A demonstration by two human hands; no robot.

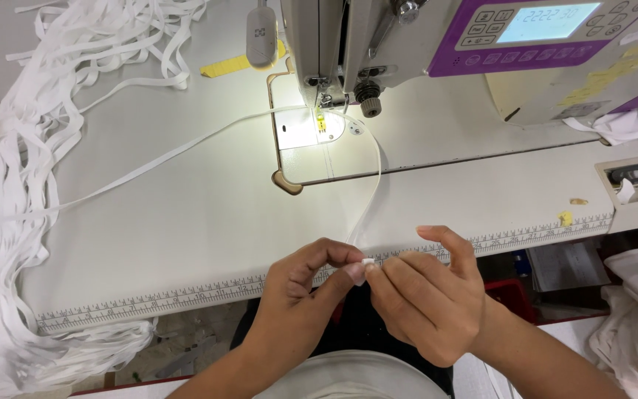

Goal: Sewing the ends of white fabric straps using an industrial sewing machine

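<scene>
At table edge (186, 244) before sewing machine (437, 44), left hand (300, 284) and right hand (426, 299) fingers pinching white strap end (368, 261).

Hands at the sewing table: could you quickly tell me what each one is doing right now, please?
Left hand: closed, pinching the end of the white elastic strip.
Right hand: closed, pinching the same strip end.

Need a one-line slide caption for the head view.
Both hands, left hand and right hand, pinch the end of a white elastic strip fed from a sewing machine.
</scene>
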